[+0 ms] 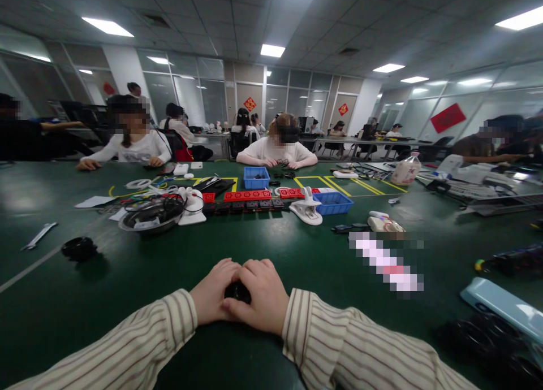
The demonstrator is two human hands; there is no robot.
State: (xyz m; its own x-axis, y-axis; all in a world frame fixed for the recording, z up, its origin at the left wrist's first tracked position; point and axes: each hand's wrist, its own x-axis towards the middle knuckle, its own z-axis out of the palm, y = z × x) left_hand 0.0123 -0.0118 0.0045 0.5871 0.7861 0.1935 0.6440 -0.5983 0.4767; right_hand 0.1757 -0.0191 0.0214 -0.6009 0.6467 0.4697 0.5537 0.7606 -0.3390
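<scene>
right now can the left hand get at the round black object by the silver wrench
Probably yes, stretching: only green tabletop shows between the left hand and the round black object. The hand, cupped with the right hand around a small dark object, may need to let go first.

An office-like workshop is suggested by glass-panelled partition walls (211, 102) and bright rectangular ceiling lights (272, 51). Seated people (278, 152) are seen throughout, and the smooth dark green table (271, 240) is strewn with red socket strips (247, 196), blue plastic bins (256, 183) and a silver metal wrench (39, 237).
</scene>
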